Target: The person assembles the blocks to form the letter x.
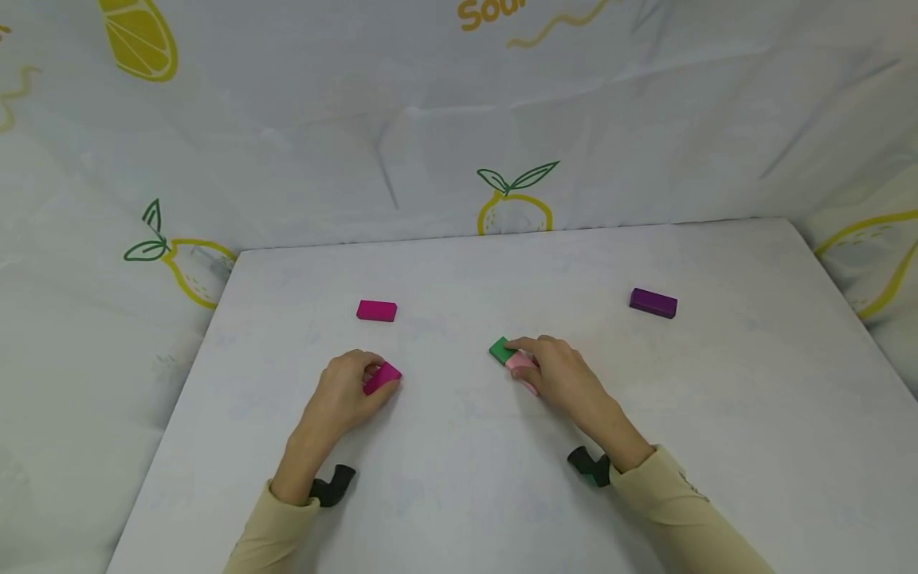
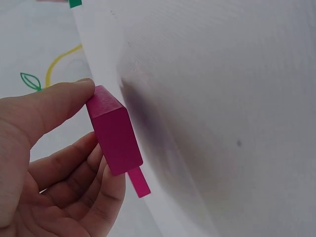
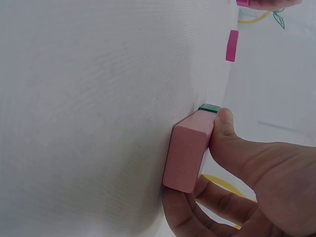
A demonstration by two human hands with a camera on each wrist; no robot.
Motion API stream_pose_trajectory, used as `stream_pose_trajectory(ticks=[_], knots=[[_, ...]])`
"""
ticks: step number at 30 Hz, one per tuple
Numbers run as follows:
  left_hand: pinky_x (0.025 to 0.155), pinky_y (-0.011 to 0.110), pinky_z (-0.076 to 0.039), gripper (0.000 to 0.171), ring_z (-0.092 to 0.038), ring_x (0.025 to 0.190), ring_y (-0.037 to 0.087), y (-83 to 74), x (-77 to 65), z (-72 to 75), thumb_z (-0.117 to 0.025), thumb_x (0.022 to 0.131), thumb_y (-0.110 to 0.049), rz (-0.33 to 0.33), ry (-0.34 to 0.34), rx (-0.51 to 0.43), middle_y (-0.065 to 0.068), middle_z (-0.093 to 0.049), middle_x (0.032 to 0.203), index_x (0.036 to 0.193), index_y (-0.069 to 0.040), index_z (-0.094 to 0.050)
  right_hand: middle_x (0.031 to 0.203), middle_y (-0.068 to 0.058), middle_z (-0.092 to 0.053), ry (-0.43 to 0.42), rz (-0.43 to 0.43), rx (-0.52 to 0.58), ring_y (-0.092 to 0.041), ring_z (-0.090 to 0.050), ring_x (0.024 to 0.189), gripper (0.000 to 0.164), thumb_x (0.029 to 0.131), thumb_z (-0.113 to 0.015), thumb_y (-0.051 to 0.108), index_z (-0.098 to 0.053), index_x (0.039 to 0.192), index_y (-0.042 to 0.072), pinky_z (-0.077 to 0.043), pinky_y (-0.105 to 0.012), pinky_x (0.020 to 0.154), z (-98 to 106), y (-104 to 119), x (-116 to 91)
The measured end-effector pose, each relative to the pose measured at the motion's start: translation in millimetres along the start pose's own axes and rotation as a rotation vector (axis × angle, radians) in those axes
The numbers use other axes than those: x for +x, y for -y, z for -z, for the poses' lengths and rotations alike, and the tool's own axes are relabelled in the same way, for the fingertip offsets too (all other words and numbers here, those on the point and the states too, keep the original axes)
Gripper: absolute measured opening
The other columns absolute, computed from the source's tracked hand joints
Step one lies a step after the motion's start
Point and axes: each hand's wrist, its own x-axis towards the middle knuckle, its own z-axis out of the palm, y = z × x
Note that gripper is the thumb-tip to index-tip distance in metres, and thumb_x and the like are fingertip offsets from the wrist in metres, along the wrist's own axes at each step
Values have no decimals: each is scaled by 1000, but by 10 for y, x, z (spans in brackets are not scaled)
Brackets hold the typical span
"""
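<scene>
My left hand (image 1: 349, 389) pinches a magenta block (image 1: 383, 378) between thumb and fingers, left of the table's middle; the left wrist view shows the block's end face close up. With my right hand (image 1: 562, 375) I grip a pink block (image 1: 521, 361), thumb on one side and fingers on the other. Touching the far end of the pink block is a green block (image 1: 503, 351), partly covered by a fingertip. Whether the pink block rests fully on the table cannot be told.
A second magenta block (image 1: 376, 311) lies beyond my left hand. Farther right on the white table (image 1: 445, 478) lies a dark purple block (image 1: 653, 303). A white cloth with lemon prints (image 1: 301, 159) hangs behind the table's back edge.
</scene>
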Motion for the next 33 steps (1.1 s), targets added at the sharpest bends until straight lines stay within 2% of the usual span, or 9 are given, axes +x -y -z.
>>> stream_pose_trajectory(ticks=[5, 9, 14, 17, 22, 26, 33], knots=[[65, 26, -50, 30, -57, 77, 18, -52, 30, -22, -83, 84, -16, -1, 12, -9, 11, -68, 87, 105, 3, -73, 127, -21, -69, 3, -7, -1, -30, -63, 106, 44, 94, -74, 15, -66, 136, 12, -54, -50, 93, 0, 7, 0], [65, 25, -50, 30, -57, 77, 17, -103, 54, -51, -83, 84, -16, -1, 22, -18, 11, -68, 87, 105, 2, -73, 127, -21, -69, 7, -13, 1, -30, -63, 106, 44, 93, -75, 15, -66, 137, 12, -54, -50, 94, 1, 11, 3], [66, 25, -50, 29, -56, 75, 16, -195, 90, -106, -83, 83, -17, -8, 43, -32, 9, -67, 85, 104, 2, -74, 113, -17, -71, 9, -13, 5, -25, -58, 92, 44, 93, -75, 15, -66, 136, 13, -53, -42, 83, 8, -2, 11], [67, 25, -51, 29, -57, 76, 15, -266, 110, -138, -84, 83, -16, -19, 51, -40, 8, -68, 85, 104, 1, -74, 110, -16, -71, 8, -10, 6, -24, -57, 89, 44, 93, -75, 15, -66, 136, 12, -52, -40, 81, 9, -7, 14], [69, 26, -52, 29, -57, 77, 15, -386, 156, -207, -84, 83, -17, -59, 61, -36, 8, -69, 87, 103, 1, -74, 115, -17, -71, 7, -14, 5, -25, -59, 93, 44, 93, -75, 15, -66, 136, 12, -53, -43, 85, 12, 9, 11], [65, 23, -50, 27, -55, 74, 13, -472, 202, -265, -84, 83, -18, -102, 63, -33, 7, -68, 85, 101, 0, -75, 112, -17, -71, 5, -18, 2, -25, -58, 91, 44, 92, -75, 14, -66, 136, 12, -53, -42, 83, 16, 19, 13], [63, 20, -49, 28, -55, 74, 12, -613, 281, -366, -84, 85, -20, -137, 95, -36, 8, -69, 87, 102, 0, -74, 103, -14, -69, 4, -20, 2, -24, -56, 88, 44, 92, -76, 14, -67, 135, 12, -50, -38, 77, 12, 21, 21]])
